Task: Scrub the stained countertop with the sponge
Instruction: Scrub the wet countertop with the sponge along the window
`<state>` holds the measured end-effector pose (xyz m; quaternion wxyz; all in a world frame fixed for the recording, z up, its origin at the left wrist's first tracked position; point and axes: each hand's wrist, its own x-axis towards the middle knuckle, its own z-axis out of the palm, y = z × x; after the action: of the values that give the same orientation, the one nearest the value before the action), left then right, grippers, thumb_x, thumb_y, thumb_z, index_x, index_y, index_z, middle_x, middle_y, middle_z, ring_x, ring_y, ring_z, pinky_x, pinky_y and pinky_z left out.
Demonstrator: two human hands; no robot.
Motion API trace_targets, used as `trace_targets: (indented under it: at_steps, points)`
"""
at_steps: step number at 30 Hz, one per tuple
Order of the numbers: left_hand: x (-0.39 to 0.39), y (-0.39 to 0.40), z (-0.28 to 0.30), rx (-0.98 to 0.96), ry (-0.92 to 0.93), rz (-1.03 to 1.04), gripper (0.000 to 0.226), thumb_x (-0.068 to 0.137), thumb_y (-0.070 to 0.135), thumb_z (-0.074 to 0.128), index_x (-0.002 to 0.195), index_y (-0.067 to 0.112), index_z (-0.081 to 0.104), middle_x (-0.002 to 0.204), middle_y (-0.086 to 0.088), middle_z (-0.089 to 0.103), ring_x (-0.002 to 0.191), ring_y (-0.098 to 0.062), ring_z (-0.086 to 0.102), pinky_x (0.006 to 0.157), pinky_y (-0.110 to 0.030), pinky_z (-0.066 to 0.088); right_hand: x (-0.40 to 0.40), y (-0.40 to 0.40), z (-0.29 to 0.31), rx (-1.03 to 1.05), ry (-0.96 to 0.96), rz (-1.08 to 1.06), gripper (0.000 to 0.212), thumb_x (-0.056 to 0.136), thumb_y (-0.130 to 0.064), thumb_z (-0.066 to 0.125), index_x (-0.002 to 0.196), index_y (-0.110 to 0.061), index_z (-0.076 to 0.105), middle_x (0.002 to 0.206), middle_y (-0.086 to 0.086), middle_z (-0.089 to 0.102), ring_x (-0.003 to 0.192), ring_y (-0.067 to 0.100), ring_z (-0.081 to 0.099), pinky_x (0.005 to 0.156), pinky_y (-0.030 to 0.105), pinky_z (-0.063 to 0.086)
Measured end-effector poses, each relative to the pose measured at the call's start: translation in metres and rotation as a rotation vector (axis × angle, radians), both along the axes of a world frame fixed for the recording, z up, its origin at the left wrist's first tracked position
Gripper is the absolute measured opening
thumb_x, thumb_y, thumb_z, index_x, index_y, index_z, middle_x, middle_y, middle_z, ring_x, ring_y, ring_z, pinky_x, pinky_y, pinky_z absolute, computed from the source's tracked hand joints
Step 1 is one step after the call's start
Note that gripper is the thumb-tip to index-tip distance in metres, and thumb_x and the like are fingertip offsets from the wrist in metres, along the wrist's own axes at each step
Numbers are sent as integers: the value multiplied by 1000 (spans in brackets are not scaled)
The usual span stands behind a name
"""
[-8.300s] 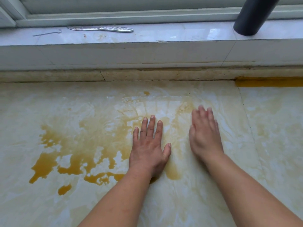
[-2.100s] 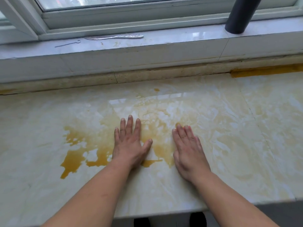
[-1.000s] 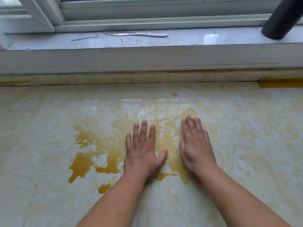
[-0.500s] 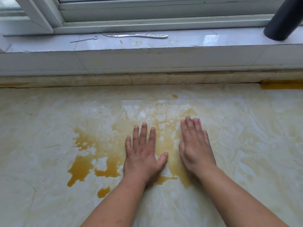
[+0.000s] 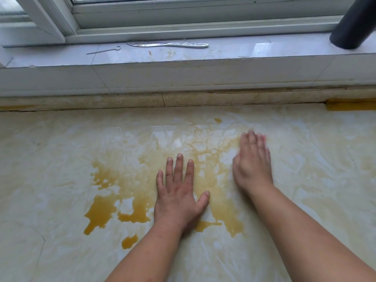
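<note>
The cream marble countertop [image 5: 61, 231] carries a wide amber stain [image 5: 105, 212] that pools at its left and thins toward the middle. My left hand [image 5: 179, 196] lies flat on the stain with its fingers straight and spread. My right hand [image 5: 252, 161] is to the right of it and farther back, fingers straight and together, its fingertips blurred, and it holds nothing. No sponge is in view.
A raised white window sill [image 5: 223, 55] runs along the back, with a silver utensil [image 5: 168, 44] and a thin wire hook [image 5: 103, 50] on it. A dark tube [image 5: 354, 25] stands at the sill's right end. A yellow strip [image 5: 350, 104] sits at the back right seam.
My right hand has moved away from my left hand, to the right and toward the sill, and is motion-blurred. My left hand has stayed flat on the stain.
</note>
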<state>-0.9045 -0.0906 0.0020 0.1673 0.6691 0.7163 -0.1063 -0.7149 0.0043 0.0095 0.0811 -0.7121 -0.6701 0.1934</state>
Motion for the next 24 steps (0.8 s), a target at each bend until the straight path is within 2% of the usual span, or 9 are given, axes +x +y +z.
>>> trace_targets:
  at_steps: [6,9,11,15,19,24]
  points:
    - [-1,0,-2,20,1,2,93,90,77,9,160,28,-30,159,-2,-51,148,-25,-45,125,-56,-16,-56,-25,2,-1,47,297,70,100,-25,30,162,-23,-3,167,-7,-18,152,16,-24,124,39,-10]
    - [-1,0,-1,13,8,1,93,91,77,8,159,28,-32,158,-2,-53,147,-25,-47,125,-56,-16,-50,-27,3,4,33,372,68,102,-24,29,161,-25,-4,166,-11,-20,151,12,-25,124,37,-11]
    - [0,-1,1,10,7,-1,95,86,77,4,158,27,-33,157,-2,-54,147,-26,-47,125,-56,-16,-26,-23,1,-1,7,319,69,101,-23,31,161,-26,-2,167,-11,-16,152,11,-21,123,36,-10]
    - [-1,0,2,7,1,-7,94,95,75,14,156,26,-36,155,-3,-56,145,-28,-49,125,-57,-16,26,-11,0,20,-32,0,67,99,-20,33,161,-24,10,170,-5,-3,155,15,-9,126,43,0]
    - [0,0,2,10,-6,-12,94,94,75,14,157,25,-35,155,-4,-56,146,-28,-48,125,-58,-15,5,8,0,28,-18,-103,66,99,-21,32,161,-16,10,170,2,-1,156,23,-8,126,46,1]
    - [-1,0,0,-5,-5,-7,95,84,76,4,158,28,-32,157,-3,-53,146,-26,-48,125,-57,-15,-65,14,2,-10,0,290,67,101,-26,29,162,-24,0,168,-2,-16,153,20,-21,125,43,-7]
